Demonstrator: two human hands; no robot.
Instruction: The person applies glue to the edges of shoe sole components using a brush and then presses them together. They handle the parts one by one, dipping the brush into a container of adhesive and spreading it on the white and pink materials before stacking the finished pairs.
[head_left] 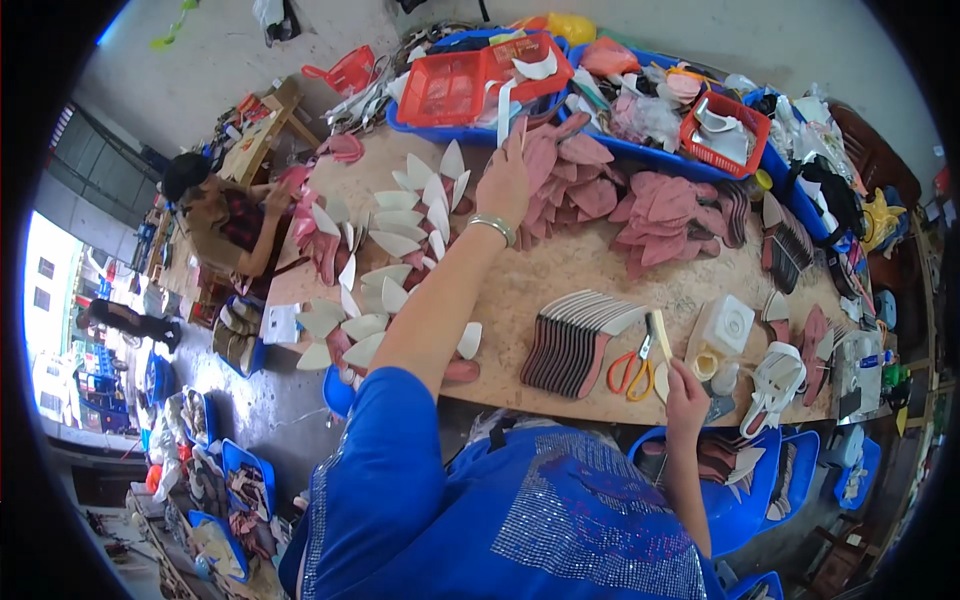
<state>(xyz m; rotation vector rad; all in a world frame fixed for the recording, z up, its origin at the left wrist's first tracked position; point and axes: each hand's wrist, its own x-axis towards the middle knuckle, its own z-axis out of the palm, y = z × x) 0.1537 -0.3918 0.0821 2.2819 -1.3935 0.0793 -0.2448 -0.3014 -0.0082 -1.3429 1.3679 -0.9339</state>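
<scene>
My left hand (505, 185) reaches to the far side of the table, fingers drawn together beside a heap of pink shoe-upper pieces (570, 180). A white strip (504, 112) rises just beyond its fingertips; whether the hand grips it or a pink piece I cannot tell. Near the front edge, my right hand (687, 400) is closed round a brush (661, 337) with a pale handle. Left of the brush lies a fanned row of dark, pink and white pieces (575, 345). Orange-handled scissors (634, 372) lie beside it.
White-tipped pink pieces (395, 235) spread over the table's left part. Blue bins (640, 150) with red baskets (445, 90) line the far edge. A translucent container (725, 325) and a white tool (778, 380) stand at right. A co-worker (225, 215) sits at left.
</scene>
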